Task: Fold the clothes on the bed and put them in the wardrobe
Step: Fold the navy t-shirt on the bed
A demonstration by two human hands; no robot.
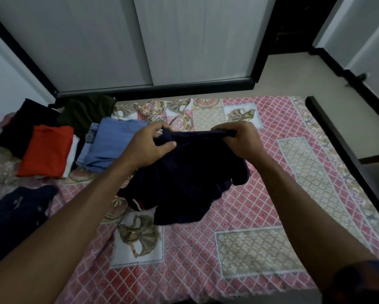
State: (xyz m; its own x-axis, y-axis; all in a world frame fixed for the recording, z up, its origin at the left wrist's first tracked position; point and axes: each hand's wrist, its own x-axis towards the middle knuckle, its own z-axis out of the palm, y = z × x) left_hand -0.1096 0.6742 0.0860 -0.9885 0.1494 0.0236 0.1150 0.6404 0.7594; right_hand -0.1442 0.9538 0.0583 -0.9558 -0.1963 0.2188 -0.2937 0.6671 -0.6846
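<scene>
Presently: one navy garment (184, 176), dark and crumpled, with red-and-white striped trim at its lower edge. Its top hem is stretched between the left grip (150, 144) and right grip (239, 139), both clenched on the cloth. The rest hangs below the grips onto the bed (261, 205), which has a pink lattice cover. Left of the left grip: folded blue jeans (109, 145) and a red garment (46, 150). Beyond the grips: pale wardrobe doors (140, 40), closed, and beige floor (293, 75).

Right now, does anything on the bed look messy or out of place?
A dark garment lies crumpled near-left on the bed, unfolded, unlike the folded red garment and blue jeans beyond it. The navy garment, gripped by left hand and right hand, hangs bunched.
</scene>
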